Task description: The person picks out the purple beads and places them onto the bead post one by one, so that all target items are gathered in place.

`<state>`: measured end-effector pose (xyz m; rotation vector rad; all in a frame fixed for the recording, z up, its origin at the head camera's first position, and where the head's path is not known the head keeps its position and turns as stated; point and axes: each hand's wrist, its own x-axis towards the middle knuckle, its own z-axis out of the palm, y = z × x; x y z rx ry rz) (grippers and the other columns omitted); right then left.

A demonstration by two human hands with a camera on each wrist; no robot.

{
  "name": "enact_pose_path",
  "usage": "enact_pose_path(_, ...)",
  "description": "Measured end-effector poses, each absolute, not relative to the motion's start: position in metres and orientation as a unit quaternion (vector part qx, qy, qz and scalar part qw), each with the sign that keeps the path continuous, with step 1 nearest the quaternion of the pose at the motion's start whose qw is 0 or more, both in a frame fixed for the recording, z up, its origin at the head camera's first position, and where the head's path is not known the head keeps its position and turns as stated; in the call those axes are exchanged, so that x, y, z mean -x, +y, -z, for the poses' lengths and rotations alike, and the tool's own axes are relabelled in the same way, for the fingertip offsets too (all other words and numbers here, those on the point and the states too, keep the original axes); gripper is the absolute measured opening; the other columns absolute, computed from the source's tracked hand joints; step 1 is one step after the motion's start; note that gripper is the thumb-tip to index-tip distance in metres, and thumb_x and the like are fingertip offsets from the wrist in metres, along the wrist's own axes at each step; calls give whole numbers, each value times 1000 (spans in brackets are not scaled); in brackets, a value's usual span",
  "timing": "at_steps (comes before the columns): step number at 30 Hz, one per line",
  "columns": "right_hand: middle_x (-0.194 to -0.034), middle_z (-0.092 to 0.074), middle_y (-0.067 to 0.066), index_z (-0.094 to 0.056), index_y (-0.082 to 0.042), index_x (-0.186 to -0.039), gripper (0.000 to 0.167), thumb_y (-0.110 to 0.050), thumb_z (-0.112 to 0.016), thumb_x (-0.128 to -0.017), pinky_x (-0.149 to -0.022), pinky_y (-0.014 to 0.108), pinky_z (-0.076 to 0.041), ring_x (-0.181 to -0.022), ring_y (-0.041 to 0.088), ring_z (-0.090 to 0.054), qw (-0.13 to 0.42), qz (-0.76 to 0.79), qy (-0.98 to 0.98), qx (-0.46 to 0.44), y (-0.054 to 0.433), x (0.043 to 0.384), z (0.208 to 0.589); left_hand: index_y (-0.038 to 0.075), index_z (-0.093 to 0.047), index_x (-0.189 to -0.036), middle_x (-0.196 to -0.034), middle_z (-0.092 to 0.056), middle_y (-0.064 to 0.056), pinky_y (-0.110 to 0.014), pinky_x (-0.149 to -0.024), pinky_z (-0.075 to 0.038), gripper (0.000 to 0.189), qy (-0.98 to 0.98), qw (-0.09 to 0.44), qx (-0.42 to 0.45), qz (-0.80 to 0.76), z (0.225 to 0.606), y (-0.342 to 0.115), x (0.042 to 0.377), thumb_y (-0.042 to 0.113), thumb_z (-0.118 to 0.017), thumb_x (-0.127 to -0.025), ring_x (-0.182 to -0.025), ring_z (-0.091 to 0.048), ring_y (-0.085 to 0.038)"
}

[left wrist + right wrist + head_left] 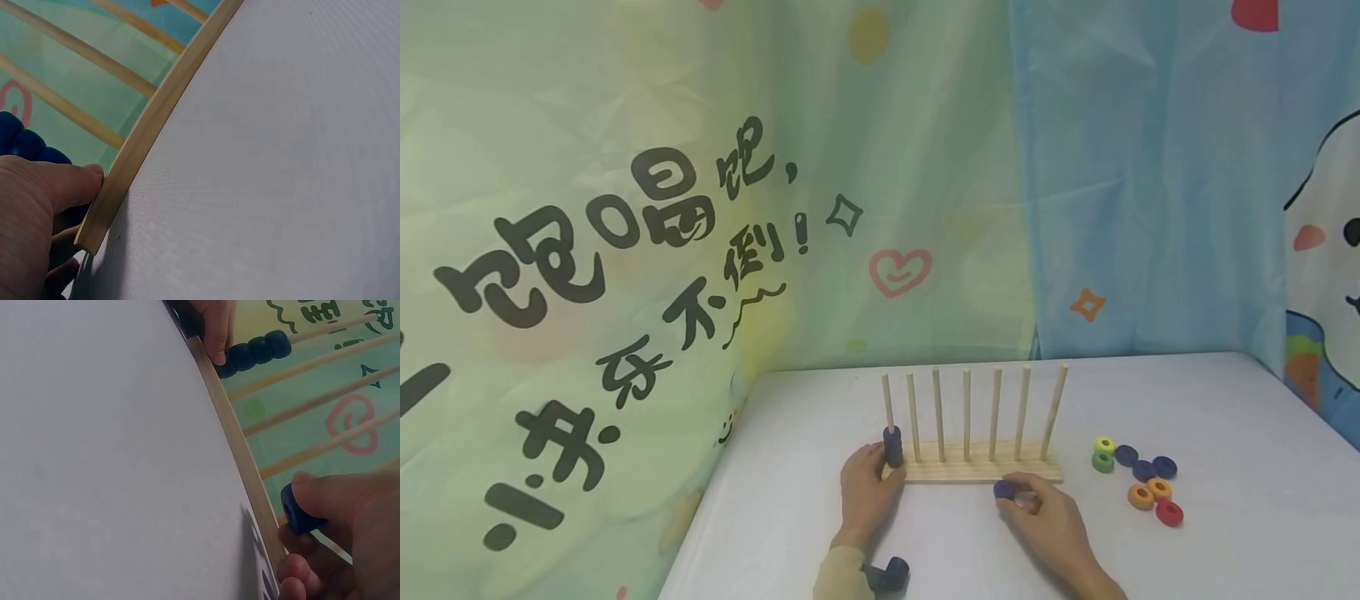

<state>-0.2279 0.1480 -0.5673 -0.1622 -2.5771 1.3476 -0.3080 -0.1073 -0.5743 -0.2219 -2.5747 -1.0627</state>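
Observation:
A wooden peg stand [983, 475] with several upright pegs sits on the table. Dark blue beads [892, 447] are stacked on its leftmost peg; the same beads [257, 352] show in the right wrist view. My left hand [867, 492] grips the left end of the base, its thumb [75, 186] at the front edge beside the stack. In my right hand [1051, 521] a loose blue bead [300, 509] is pinched between thumb and fingers. That hand is in front of the stand's right part, with the bead close to the base's front edge.
Right of the stand lie loose beads: a yellow bead [1105, 444], a green bead [1102, 462], several blue ones [1143, 470], two orange ones [1141, 497] and a red bead [1169, 512]. A printed curtain [895, 183] hangs behind the white table [760, 500].

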Motion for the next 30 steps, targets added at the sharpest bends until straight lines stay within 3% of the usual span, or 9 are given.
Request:
enact_pose_path(8, -89, -72, -1, -70, -13, -111, 34, -16, -80, -79, -45, 20, -39, -48, 4, -47, 153, -470, -868, 43, 143, 225, 569, 7, -72, -111, -117, -69, -6, -50, -109, -35, 33, -908, 173, 80, 373, 575, -107, 309, 18, -74, -80, -119, -57, -30)
enact_pose_path(16, -93, -73, 2, -70, -13, -113, 34, -19, -80, -81, -46, 21, -40, -50, 5, -50, 142, -481, -863, 60, 143, 229, 568, 7, -72, -112, -117, -68, -6, -50, -109, -36, 34, -908, 178, 84, 371, 576, -107, 310, 18, -74, -80, -119, -57, -30)
enact_pose_path(23, -98, -72, 5, -68, -9, -115, 36, -16, -78, -82, -39, 20, -35, -43, 5, -41, 131, -475, -869, 44, 141, 232, 561, 8, -70, -114, -119, -67, -6, -52, -110, -33, 35, -912, 169, 77, 365, 575, -107, 309, 20, -73, -82, -122, -55, -30)
enact_pose_path(30, -103, -72, 8, -67, -8, -116, 38, -11, -79, -80, -47, 20, -44, -53, 5, -52, 130, -486, -864, 35, 132, 237, 555, 6, -70, -115, -119, -67, -7, -50, -110, -34, 37, -915, 172, 74, 358, 574, -107, 307, 19, -74, -81, -121, -55, -29)
